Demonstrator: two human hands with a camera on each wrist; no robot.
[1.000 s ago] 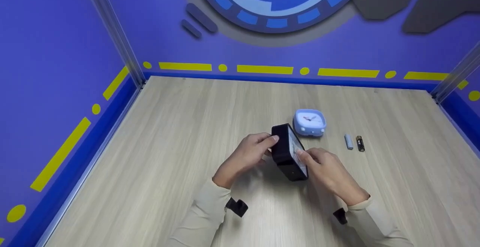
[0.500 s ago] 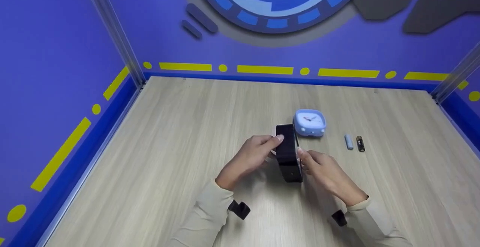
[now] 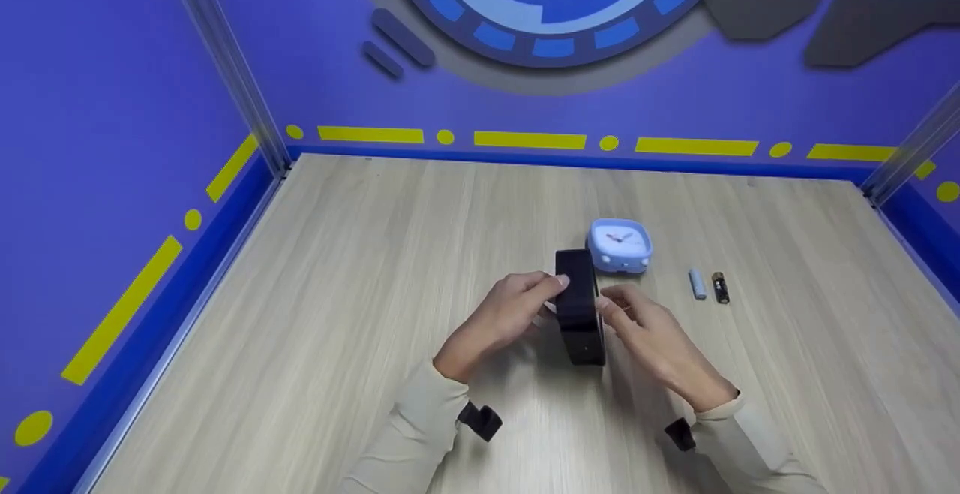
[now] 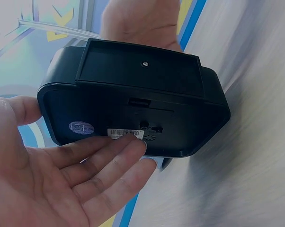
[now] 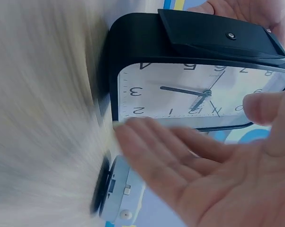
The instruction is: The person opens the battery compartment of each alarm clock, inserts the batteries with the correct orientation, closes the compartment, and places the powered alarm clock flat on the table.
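A black rectangular alarm clock [image 3: 576, 291] is upright on edge between the hands, its underside with a small screw facing the person. My left hand [image 3: 504, 309] holds it, thumb on the near side and fingers against the back panel [image 4: 90, 111], which bears a barcode sticker [image 4: 126, 133], a round sticker [image 4: 81, 127] and small knobs. My right hand [image 3: 654, 338] is at the white dial [image 5: 175, 90]. Its thumb overlaps the dial's edge, and its fingers stretch out loosely along the clock's border, slightly blurred.
A small light-blue alarm clock [image 3: 621, 245] stands just behind the black one. To its right lie a grey-blue cylinder [image 3: 697, 284] and a black battery with a gold end [image 3: 721, 287]. Blue printed walls [image 3: 480, 88] enclose the wooden table [image 3: 360, 254].
The black clock has turned, so its dial faces right and is hidden from the head view. Both hands stay beside it; the right fingers have extended forward.
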